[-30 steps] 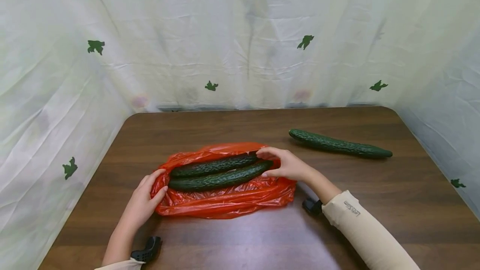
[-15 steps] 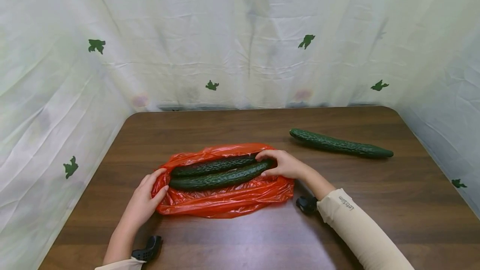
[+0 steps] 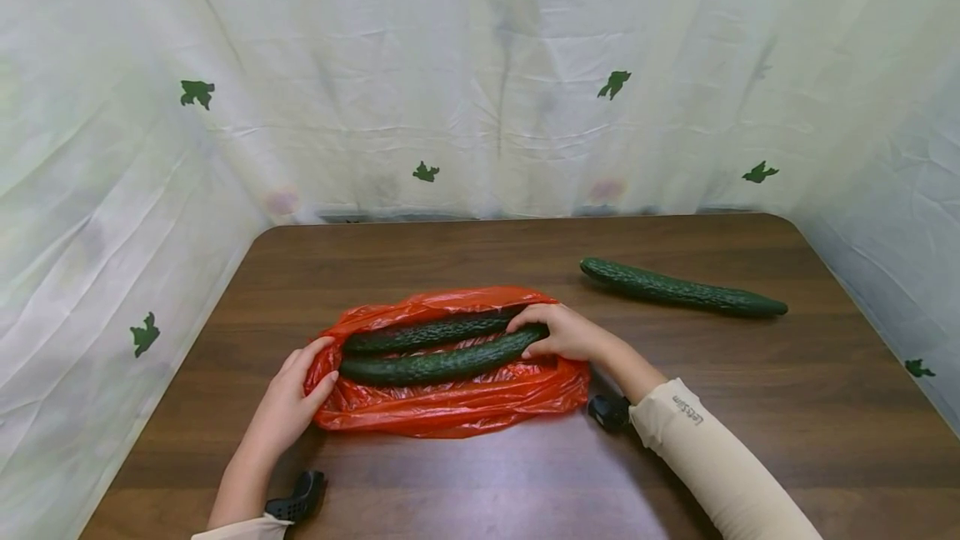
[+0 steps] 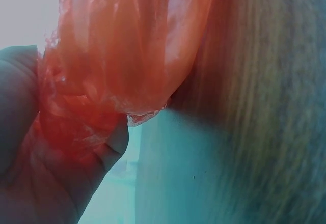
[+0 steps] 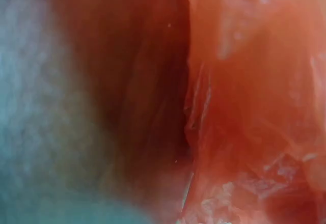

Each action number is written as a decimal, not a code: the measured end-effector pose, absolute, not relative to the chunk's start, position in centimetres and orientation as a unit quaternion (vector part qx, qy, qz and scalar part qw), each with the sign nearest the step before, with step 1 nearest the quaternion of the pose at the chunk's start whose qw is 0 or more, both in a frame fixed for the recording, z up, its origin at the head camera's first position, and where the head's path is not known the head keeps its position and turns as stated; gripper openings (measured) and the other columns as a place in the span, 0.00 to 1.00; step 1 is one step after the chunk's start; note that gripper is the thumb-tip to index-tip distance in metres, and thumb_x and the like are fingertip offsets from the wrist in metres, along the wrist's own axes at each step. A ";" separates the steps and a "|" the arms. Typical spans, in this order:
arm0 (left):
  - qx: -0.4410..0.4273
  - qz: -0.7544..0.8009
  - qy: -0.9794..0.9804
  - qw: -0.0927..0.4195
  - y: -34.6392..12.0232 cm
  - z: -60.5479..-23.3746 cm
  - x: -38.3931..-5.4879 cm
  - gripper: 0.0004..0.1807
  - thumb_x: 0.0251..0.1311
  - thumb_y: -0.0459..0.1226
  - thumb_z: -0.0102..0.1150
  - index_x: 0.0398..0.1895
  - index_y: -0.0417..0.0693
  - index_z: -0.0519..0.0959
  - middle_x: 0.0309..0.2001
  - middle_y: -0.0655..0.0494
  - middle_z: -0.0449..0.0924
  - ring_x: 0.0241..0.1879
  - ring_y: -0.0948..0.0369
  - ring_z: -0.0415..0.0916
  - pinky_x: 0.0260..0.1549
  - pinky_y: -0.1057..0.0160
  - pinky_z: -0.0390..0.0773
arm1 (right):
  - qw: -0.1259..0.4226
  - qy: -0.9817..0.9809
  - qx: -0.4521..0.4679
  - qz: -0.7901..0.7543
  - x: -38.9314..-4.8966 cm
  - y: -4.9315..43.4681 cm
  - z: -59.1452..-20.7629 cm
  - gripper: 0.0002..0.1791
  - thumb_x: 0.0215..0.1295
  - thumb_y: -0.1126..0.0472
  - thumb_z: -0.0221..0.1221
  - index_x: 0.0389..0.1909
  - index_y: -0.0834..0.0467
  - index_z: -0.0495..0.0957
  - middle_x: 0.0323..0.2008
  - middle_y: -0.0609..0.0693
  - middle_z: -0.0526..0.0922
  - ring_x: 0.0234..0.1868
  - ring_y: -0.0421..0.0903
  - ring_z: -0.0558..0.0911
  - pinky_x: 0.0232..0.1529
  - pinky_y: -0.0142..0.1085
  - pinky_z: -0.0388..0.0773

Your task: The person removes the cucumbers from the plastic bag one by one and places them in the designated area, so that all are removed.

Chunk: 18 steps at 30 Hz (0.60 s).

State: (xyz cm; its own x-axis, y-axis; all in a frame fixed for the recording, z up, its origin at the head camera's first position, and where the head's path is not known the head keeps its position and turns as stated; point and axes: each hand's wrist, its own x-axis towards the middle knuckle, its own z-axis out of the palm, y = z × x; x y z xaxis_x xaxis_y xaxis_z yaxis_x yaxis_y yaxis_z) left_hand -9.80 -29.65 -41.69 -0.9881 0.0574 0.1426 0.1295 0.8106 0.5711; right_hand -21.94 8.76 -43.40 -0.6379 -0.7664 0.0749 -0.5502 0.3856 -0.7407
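A red plastic bag (image 3: pixel 450 419) lies on the table with its mouth spread open, two dark green cucumbers side by side in it. My right hand (image 3: pixel 572 333) grips the right end of the near cucumber (image 3: pixel 438 367), thumb on the near side and fingers over the far side. The far cucumber (image 3: pixel 435 333) lies just behind it, its right end partly behind my fingers. At the bag's left end my left hand (image 3: pixel 291 394) holds the edge between thumb and fingers. The left wrist view shows the thin plastic (image 4: pixel 117 56) between them. Red plastic (image 5: pixel 254 91) fills much of the right wrist view.
Another cucumber (image 3: pixel 678 288) lies at the back right of the brown wooden table (image 3: pixel 480 482), beyond my right hand. A pale curtain with green leaf prints (image 3: pixel 426 172) hangs behind the table and along both sides.
My right hand's fingers have closed on the near cucumber's right end. That cucumber has shifted slightly toward me, so a gap shows between the two. The left hand has stayed put.
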 end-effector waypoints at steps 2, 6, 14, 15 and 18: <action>-0.050 -0.304 -0.949 0.062 -29.6 -41.7 -9.8 0.28 0.57 0.33 0.56 0.61 0.41 0.61 0.46 0.41 0.67 0.41 0.48 0.70 0.39 0.45 0.74 | 0.142 0.815 -0.408 -0.386 -21.8 8.8 -43.3 0.20 0.52 0.60 0.64 0.48 0.53 0.76 0.49 0.46 0.74 0.53 0.45 0.69 0.54 0.43 0.65; -0.052 -0.302 -0.949 0.066 -29.6 -41.8 -9.8 0.28 0.56 0.32 0.56 0.61 0.41 0.62 0.46 0.41 0.67 0.41 0.48 0.70 0.39 0.45 0.74 | 0.146 0.808 -0.417 -0.391 -21.6 8.7 -42.9 0.19 0.53 0.60 0.63 0.48 0.54 0.75 0.48 0.45 0.73 0.52 0.44 0.69 0.53 0.42 0.66; -0.046 -0.300 -0.951 0.059 -29.6 -41.7 -9.8 0.28 0.57 0.32 0.56 0.61 0.41 0.61 0.46 0.41 0.67 0.41 0.48 0.70 0.39 0.45 0.74 | 0.139 0.797 -0.417 -0.415 -20.8 8.8 -41.8 0.17 0.56 0.59 0.61 0.47 0.51 0.74 0.48 0.42 0.72 0.52 0.42 0.68 0.53 0.40 0.66; -0.045 -0.300 -0.951 0.058 -29.6 -41.7 -9.8 0.28 0.57 0.33 0.56 0.61 0.41 0.61 0.46 0.41 0.67 0.41 0.48 0.70 0.39 0.45 0.74 | 0.137 0.794 -0.417 -0.420 -20.8 8.8 -41.7 0.17 0.56 0.59 0.61 0.47 0.52 0.74 0.48 0.43 0.72 0.52 0.42 0.68 0.53 0.40 0.66; -0.047 -0.301 -0.951 0.059 -29.6 -41.7 -9.9 0.28 0.57 0.32 0.56 0.61 0.41 0.61 0.46 0.41 0.67 0.41 0.48 0.70 0.40 0.45 0.73 | 0.128 0.789 -0.421 -0.429 -20.6 8.9 -41.5 0.17 0.56 0.59 0.61 0.48 0.53 0.73 0.47 0.43 0.73 0.52 0.42 0.68 0.53 0.39 0.66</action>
State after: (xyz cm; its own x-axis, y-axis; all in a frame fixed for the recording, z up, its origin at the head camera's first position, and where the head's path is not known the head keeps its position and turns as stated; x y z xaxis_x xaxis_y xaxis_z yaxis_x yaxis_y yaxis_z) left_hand -9.87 -29.63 -41.68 -0.9886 0.0535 0.1408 0.1247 0.8147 0.5663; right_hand -20.56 8.89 -41.50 -0.6130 -0.7738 0.1596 -0.5543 0.2773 -0.7848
